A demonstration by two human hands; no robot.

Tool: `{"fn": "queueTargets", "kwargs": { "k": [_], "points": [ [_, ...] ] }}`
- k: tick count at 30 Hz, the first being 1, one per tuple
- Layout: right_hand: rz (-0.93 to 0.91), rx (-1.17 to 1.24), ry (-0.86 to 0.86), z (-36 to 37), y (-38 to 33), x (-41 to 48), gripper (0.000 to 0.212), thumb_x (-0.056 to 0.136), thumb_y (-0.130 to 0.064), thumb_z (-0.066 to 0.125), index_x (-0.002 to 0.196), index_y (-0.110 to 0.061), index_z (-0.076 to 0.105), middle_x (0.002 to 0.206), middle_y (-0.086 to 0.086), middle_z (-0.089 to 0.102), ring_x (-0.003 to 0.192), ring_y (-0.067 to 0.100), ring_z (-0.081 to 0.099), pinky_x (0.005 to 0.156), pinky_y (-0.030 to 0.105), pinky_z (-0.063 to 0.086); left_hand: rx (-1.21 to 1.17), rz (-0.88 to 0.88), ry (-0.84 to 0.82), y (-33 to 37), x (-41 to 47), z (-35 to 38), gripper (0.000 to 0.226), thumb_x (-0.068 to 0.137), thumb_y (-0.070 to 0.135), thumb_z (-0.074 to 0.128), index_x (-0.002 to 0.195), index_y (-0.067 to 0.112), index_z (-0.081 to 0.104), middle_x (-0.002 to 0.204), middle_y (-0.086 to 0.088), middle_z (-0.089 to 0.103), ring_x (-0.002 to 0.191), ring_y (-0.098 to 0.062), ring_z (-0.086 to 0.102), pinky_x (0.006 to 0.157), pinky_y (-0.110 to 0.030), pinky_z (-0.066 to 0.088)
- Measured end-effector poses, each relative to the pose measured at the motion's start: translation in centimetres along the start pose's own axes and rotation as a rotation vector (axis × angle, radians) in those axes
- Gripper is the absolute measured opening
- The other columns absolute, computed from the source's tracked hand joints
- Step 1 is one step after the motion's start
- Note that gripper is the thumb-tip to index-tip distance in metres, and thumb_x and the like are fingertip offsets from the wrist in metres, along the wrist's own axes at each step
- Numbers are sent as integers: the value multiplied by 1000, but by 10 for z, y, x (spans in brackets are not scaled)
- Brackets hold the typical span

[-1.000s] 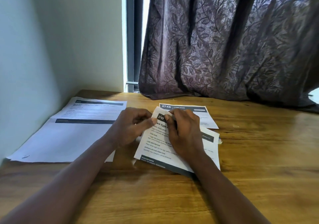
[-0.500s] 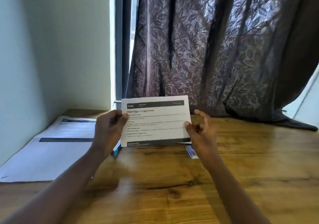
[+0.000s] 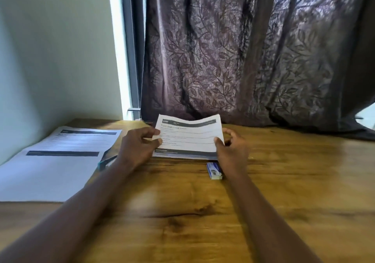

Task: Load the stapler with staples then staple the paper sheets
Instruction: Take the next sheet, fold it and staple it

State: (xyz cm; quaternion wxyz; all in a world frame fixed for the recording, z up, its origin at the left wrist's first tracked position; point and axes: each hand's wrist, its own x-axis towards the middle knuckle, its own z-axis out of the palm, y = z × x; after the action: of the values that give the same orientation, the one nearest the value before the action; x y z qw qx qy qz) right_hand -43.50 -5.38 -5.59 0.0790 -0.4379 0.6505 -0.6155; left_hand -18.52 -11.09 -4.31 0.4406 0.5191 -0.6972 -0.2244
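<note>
1. Big printed pages (image 3: 60, 157) lie flat at the bench's (image 3: 182, 212) left edge, header towards the far edge.
2. Teal-edged object (image 3: 101, 163) pokes out from under their right side; mostly hidden, can't tell what it is.
3. Left hand (image 3: 138, 147): thumb & fingers (image 3: 156, 132) pinch the left edge of the paper sheets (image 3: 188, 139).
4. Paper sheets: mid-bench near the far edge, long axis left-right along that edge. Dark header strip is uppermost, towards the curtain (image 3: 243, 60); sheets tilt up, bottom edge at the bench top.
5. Staple box (image 3: 214, 170): small, blue/white, on the bench just nearer than the sheets, touching or just beside the right wrist. Long axis approx near-to-far.
6. Right hand (image 3: 231, 151): thumb in front, fingers curled behind, gripping the sheets' right edge.
</note>
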Motion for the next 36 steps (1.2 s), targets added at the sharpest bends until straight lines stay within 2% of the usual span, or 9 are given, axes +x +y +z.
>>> {"fn": "queueTargets", "kwargs": {
  "k": [3, 5, 8, 13, 19, 24, 27, 32, 36],
  "points": [
    [-41, -104, -25, 0, 4, 2, 30, 91, -23, 71, 121, -25, 68, 93, -8, 69, 80, 9, 64, 72, 29, 51, 210, 93, -109, -1, -2, -2, 44, 83, 48, 79, 124, 31, 72, 121, 4, 73, 91, -8, 70, 81, -25, 53],
    [-37, -136, -36, -1, 6, 1, 32, 93, -23, 70, 125, -25, 66, 97, -2, 71, 84, 15, 66, 73, 31, 53, 295, 145, -186, -2, -4, -2, 57, 80, 55, 79, 131, 32, 68, 123, 3, 72, 93, -11, 68, 80, -25, 51],
    [-25, -177, -68, -1, 10, 1, 36, 95, -25, 67, 131, -23, 64, 118, 3, 71, 105, 21, 67, 88, 40, 57, 325, 176, -231, -4, -6, -1, 67, 76, 61, 79, 134, 31, 65, 135, 2, 67, 98, -12, 67, 88, -28, 54],
    [-11, -228, -167, -7, 13, 2, 43, 96, -37, 60, 138, -26, 58, 134, 1, 58, 121, 20, 57, 102, 38, 49, 404, 224, -265, 1, -8, 0, 51, 81, 52, 80, 124, 27, 71, 151, 3, 52, 107, -14, 62, 95, -27, 47],
    [-67, -371, -236, -21, 9, -8, 32, 99, -31, 58, 130, -24, 65, 129, 2, 58, 108, 14, 60, 97, 33, 50, 354, 247, -252, -9, -6, 0, 45, 80, 53, 79, 116, 26, 74, 132, 1, 64, 100, -14, 62, 95, -33, 51],
    [-43, -377, -219, -33, -1, -23, 32, 100, -13, 48, 122, -20, 70, 120, -4, 70, 101, 7, 62, 88, 27, 52, 288, 257, -237, -16, -3, -1, 40, 82, 47, 80, 115, 24, 75, 126, -2, 67, 111, -23, 62, 98, -34, 48],
    [-17, -429, -179, -36, -5, -31, 29, 102, -18, 49, 120, -22, 72, 118, -4, 73, 98, 10, 64, 82, 26, 49, 260, 241, -230, -19, -4, 1, 36, 84, 43, 80, 114, 22, 74, 124, -6, 67, 115, -27, 60, 98, -36, 46],
    [-45, -557, -229, -34, -12, -41, 35, 105, -39, 46, 126, -23, 69, 123, 0, 71, 107, 17, 64, 93, 38, 52, 221, 206, -206, -17, -10, 0, 36, 85, 39, 79, 113, 18, 74, 121, -9, 66, 115, -31, 58, 98, -40, 48],
    [-68, -591, -249, -33, -12, -42, 39, 108, -38, 39, 129, -23, 67, 124, 1, 70, 103, 16, 63, 86, 34, 50, 247, 194, -185, -13, -14, -1, 34, 87, 37, 78, 113, 16, 73, 125, -11, 65, 118, -32, 56, 99, -42, 47]
  ]
}}
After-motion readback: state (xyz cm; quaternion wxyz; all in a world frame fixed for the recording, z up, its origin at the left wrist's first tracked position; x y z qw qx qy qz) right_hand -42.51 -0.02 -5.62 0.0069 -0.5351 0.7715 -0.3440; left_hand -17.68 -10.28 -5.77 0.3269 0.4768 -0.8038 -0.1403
